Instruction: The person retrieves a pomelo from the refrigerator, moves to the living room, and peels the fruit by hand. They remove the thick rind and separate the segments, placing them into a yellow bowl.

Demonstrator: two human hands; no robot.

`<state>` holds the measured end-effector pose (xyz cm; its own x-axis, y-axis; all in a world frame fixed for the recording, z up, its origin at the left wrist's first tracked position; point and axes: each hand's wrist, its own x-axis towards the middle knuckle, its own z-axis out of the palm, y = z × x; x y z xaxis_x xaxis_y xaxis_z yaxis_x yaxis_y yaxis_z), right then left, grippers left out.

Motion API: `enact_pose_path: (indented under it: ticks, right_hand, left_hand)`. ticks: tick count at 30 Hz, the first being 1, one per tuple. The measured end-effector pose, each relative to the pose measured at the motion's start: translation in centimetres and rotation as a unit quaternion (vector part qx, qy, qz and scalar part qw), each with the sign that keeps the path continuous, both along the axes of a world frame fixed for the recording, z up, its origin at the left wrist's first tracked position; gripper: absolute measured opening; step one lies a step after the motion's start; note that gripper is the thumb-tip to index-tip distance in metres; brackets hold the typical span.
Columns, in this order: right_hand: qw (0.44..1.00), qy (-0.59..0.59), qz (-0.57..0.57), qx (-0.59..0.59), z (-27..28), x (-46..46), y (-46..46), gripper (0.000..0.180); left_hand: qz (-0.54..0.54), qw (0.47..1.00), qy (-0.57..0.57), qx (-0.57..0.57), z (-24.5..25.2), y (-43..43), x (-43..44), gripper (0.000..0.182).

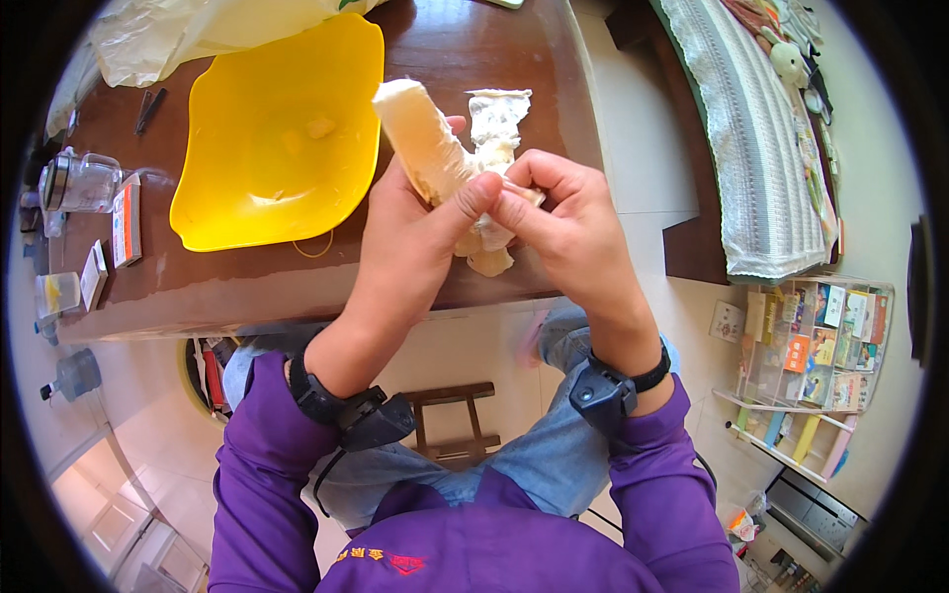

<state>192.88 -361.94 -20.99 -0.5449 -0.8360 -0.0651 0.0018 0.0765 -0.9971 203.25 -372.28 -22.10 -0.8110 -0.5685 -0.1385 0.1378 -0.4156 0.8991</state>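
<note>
My left hand (404, 222) grips a thick, pale cream piece of what looks like peeled fruit or pith (422, 137), tilted up and to the left. Its side is ragged and fibrous. Thumb and forefinger of my right hand (567, 215) pinch a thin white flap (526, 193) at its right side. Beyond the fingers is a crumpled white strip of membrane (500, 118); whether it joins the held piece I cannot tell. A pale scrap (489, 261) shows below my fingertips. Left of my hands stands a yellow plastic bowl (245, 170) with small pale bits in it.
The brown table (474, 37) ends just in front of my body. A plastic bag (170, 37) lies behind the bowl. At left are a glass jar (89, 181), small boxes (127, 222) and a cup (58, 293). A padded bench (756, 148) and a book rack (815, 348) stand at right.
</note>
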Motion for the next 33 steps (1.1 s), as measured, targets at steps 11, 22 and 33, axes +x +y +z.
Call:
enact_pose_path:
  ticks: [11, 22, 33]
  right_hand:
    - [0.866, -0.426, 0.064, -0.253, -2.6, -1.9, -0.7, 0.007]
    - [0.808, -0.494, -0.043, -0.318, -3.0, -1.6, -1.6, 0.006]
    - [0.833, -0.446, -0.095, -0.314, -3.1, -4.7, 0.0, 0.013]
  left_hand:
    - [-0.082, 0.975, 0.104, 0.178, 0.0, -1.9, 0.0, 0.061]
    - [-0.064, 0.954, 0.221, 0.194, -0.7, -2.4, -0.2, 0.056]
    - [-0.002, 0.998, 0.053, 0.036, 0.8, -5.7, -0.1, 0.044]
